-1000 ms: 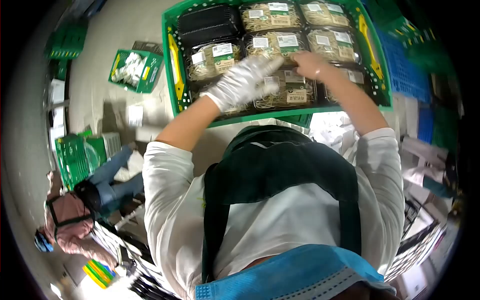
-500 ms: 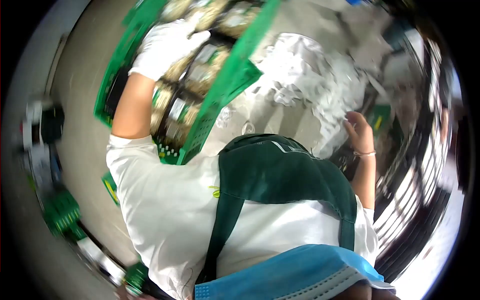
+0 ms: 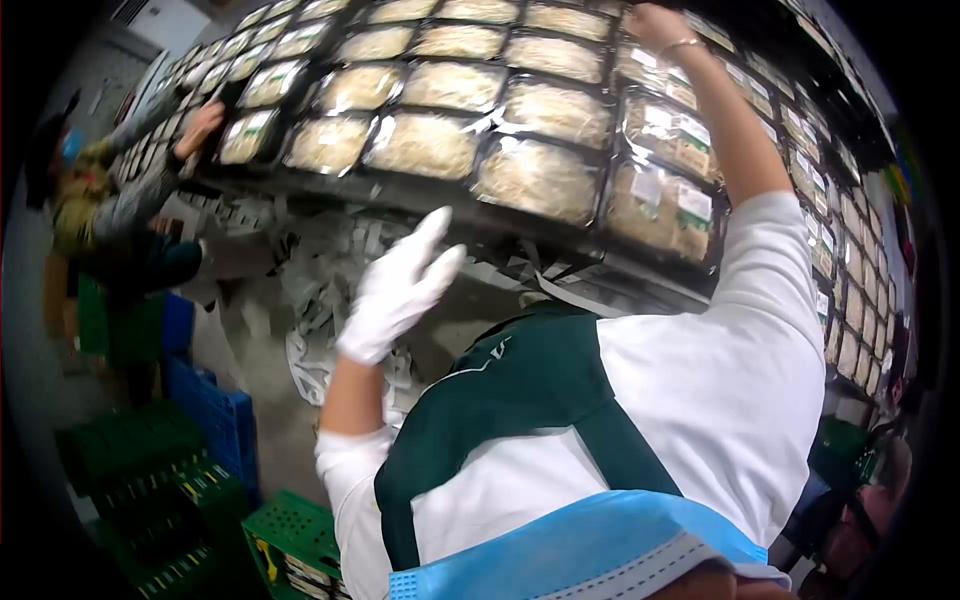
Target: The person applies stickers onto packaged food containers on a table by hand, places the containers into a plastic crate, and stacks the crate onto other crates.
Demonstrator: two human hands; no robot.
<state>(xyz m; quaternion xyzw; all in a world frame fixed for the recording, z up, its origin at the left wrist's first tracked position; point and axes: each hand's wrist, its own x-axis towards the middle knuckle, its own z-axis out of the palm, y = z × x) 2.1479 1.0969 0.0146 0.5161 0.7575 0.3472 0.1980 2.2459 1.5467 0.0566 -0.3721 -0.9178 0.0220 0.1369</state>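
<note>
Rows of black trays under clear film, holding pale, noodle-like strands, cover a wide table in front of me; one such tray [image 3: 537,180] lies near its front edge. My left hand [image 3: 400,290], in a white glove, hangs just short of that edge with its fingers stretched out and nothing in them. My bare right hand [image 3: 660,25] reaches far over the trays, beside a labelled tray [image 3: 660,75]. Its fingers look curled downward, and what they hold, if anything, is hidden. Another labelled tray [image 3: 660,210] sits below my right forearm.
At the left, a co-worker [image 3: 110,210] reaches a hand [image 3: 200,128] to the trays. White paper strips [image 3: 310,290] litter the floor under the table. Green crates [image 3: 150,490], a blue crate [image 3: 215,410] and another green crate [image 3: 290,540] stand at lower left.
My view has turned from a green crate of packs to the tray-covered table. My left hand has left the packs in that crate. My right hand now reaches over the trays.
</note>
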